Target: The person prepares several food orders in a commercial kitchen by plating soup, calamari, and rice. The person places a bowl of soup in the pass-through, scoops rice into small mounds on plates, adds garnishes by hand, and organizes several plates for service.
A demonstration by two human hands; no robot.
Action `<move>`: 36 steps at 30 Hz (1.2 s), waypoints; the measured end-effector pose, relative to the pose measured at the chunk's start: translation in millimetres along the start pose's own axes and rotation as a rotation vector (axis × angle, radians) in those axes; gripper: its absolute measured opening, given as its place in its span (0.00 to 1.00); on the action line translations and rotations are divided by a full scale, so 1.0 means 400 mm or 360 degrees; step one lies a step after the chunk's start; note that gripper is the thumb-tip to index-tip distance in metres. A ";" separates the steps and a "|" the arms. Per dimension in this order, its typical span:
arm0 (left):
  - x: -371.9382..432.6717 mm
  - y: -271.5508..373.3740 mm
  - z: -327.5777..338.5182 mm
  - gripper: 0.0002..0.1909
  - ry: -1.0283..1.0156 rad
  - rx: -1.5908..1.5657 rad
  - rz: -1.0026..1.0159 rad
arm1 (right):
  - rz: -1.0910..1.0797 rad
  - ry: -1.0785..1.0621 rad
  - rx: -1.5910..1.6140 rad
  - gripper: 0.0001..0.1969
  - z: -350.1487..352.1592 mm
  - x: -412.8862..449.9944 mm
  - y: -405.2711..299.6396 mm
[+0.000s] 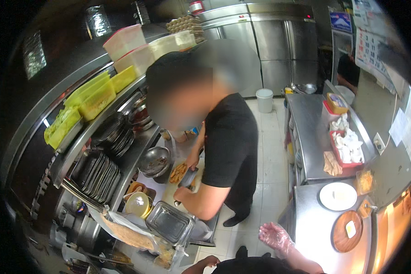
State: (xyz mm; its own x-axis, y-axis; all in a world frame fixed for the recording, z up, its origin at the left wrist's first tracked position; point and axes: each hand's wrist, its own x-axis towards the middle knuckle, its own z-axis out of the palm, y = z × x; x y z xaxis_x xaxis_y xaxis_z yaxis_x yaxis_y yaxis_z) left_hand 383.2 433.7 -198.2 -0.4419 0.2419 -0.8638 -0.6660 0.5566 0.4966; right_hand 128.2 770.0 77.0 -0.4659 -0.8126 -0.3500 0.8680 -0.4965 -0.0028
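Observation:
My right hand (275, 236), in a clear plastic glove, is raised beside the steel counter (311, 219) with its fingers apart and nothing visible in it. Low in the view, my left hand (211, 261) is bare and partly cut off by my body; a white thing shows beneath it, and whether it is held is unclear. On the counter are a white plate (328, 202) with a small pale item and a round wooden plate (340, 239) with a small white dish. Clear containers hold shredded yellow food (364, 181) and orange food (364, 208).
A co-worker (233, 144) in black stands at the left worktop, a broad-bladed knife (189, 178) over a cutting board (171, 193) with browned food pieces. Nearby are a steel tray (169, 222), a metal bowl (153, 161) and stacked black plates (99, 178). A white bucket (264, 101) stands behind.

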 end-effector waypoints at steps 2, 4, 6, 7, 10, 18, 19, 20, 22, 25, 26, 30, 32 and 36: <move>-0.057 -0.026 0.060 0.16 -0.0034 -0.0254 -0.0331 | 0.0054 -0.0158 0.0161 0.16 -0.036 0.011 -0.011; -0.145 -0.035 0.085 0.16 -0.0108 -0.0095 -0.0394 | 0.0084 -0.0282 0.0210 0.15 -0.046 0.010 -0.009; -0.232 -0.020 0.098 0.16 -0.0176 0.0023 -0.0403 | 0.0105 -0.0298 0.0224 0.13 -0.074 0.002 -0.016; -0.275 -0.008 0.088 0.16 -0.0203 0.0078 -0.0386 | 0.0130 -0.0191 0.0168 0.13 -0.101 0.004 -0.021; -0.470 0.162 0.039 0.16 -0.0113 -0.0266 -0.0146 | 0.0073 0.0263 -0.0407 0.11 -0.035 -0.067 -0.015; -1.350 0.896 -0.142 0.09 0.1805 -0.0310 0.1082 | -0.0002 0.0368 -0.1951 0.11 -0.020 -0.123 -0.088; -1.417 0.931 -0.170 0.09 0.2168 -0.0064 0.1109 | -0.0038 0.0421 -0.2273 0.12 -0.030 -0.116 -0.091; -1.485 0.937 -0.197 0.07 0.2344 0.0046 0.1285 | -0.0012 0.0398 -0.2287 0.12 -0.010 -0.117 -0.082; -1.591 0.981 -0.247 0.08 0.2909 0.0262 0.1117 | -0.0043 0.0578 -0.3127 0.12 0.035 -0.137 -0.074; -1.725 0.952 -0.370 0.12 0.3214 0.0698 0.0828 | -0.0417 0.0555 -0.3762 0.15 -0.192 -0.126 -0.069; -1.783 0.925 -0.403 0.12 0.3180 0.0788 0.0707 | -0.0467 0.0492 -0.4058 0.17 -0.218 -0.127 -0.055; -1.872 0.815 -0.579 0.13 0.2721 0.0607 0.0661 | -0.0332 0.0327 -0.3743 0.13 -0.272 -0.255 0.022; -1.869 0.785 -0.604 0.14 0.2567 0.0333 0.0849 | -0.0205 0.0432 -0.3609 0.13 -0.224 -0.279 0.085; -1.903 0.723 -0.615 0.15 0.2409 0.0385 0.0998 | -0.0120 0.0458 -0.3589 0.13 -0.127 -0.211 0.179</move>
State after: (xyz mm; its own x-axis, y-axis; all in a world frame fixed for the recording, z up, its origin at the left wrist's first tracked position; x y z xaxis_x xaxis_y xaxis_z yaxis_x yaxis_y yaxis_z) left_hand 379.0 214.9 624.0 -0.8317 -0.4004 0.3847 -0.1313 0.8150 0.5643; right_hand 238.6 818.6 58.8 -0.6468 -0.6616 -0.3793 -0.3233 0.6883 -0.6494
